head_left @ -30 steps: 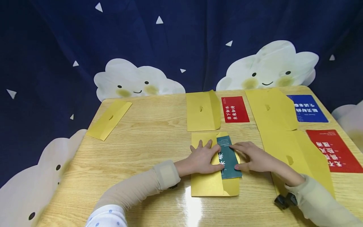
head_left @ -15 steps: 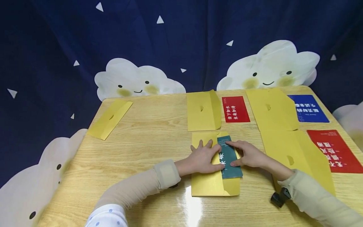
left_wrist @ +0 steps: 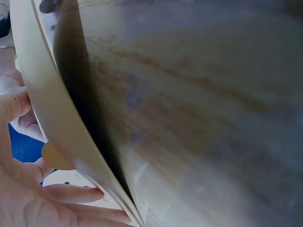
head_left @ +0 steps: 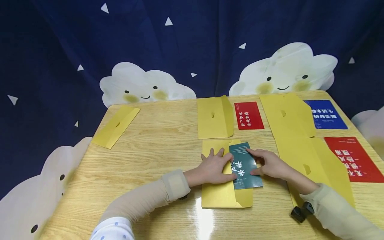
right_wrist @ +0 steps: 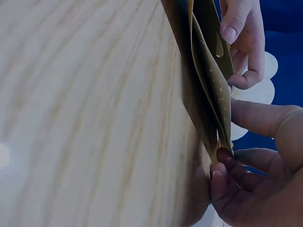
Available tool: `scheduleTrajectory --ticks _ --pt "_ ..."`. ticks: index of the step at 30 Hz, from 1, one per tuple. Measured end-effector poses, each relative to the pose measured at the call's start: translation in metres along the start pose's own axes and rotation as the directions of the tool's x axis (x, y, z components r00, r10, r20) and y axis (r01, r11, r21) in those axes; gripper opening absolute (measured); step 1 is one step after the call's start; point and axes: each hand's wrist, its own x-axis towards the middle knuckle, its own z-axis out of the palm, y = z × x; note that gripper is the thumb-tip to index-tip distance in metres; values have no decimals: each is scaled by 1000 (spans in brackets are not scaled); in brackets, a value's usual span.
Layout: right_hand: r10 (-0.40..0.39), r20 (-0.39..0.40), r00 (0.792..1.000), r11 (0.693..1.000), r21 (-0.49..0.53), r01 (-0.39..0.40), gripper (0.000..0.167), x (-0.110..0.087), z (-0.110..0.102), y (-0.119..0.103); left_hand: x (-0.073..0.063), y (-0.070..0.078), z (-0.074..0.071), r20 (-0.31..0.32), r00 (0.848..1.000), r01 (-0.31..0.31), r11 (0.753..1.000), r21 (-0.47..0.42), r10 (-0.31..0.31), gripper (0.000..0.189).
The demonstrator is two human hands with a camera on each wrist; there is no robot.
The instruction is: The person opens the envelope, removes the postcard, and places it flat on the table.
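In the head view my left hand [head_left: 211, 169] lies with spread fingers on a yellow envelope [head_left: 218, 196] near the table's middle. A dark green card [head_left: 246, 181] with white characters sticks out of the envelope's right side, over its unfolded flap [head_left: 245, 199]. The card's left part is hidden under the envelope and my left thumb. My right hand [head_left: 271, 164] pinches the card's right edge between thumb and fingers. The right wrist view shows the right hand's fingertips [right_wrist: 218, 182] at the edge of the layered paper, the left hand [right_wrist: 244, 40] beyond it.
Above lies another yellow envelope [head_left: 211, 126] beside a red card [head_left: 255, 113]. To the right, two larger yellow envelopes [head_left: 289, 126] lie with a blue card [head_left: 328, 115] and a bigger red card [head_left: 360, 160]. A narrow yellow envelope [head_left: 112, 131] is at far left.
The right hand first reached further onto the green card, then drew back right. More of the card now shows outside the envelope. The left hand stays put.
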Motion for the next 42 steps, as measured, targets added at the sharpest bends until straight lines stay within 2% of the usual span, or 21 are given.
scheduleTrajectory --ticks 10,17,29,35,38,42 --pt "72 -57 996 983 172 -61 74 -9 -4 1 -2 0 -1 7 1000 23 1000 9 -23 45" --pt "89 -89 992 984 165 -74 74 -13 -7 0 -3 -3 1 14 999 43 998 52 -43 49" --pt "98 -109 989 964 258 -67 74 -21 -14 0 -7 -7 -1 48 998 42 987 154 -50 56" --pt "116 -109 987 953 291 -80 75 -26 -18 2 -9 -8 -3 56 997 37 986 163 -46 58" --pt "117 -92 989 931 356 -77 77 -30 -22 4 -10 -9 -3 67 996 43 987 157 -54 59" --pt "77 -89 993 897 441 -30 77 -35 -26 8 -11 -11 -2 80 995 51 987 152 -64 62"
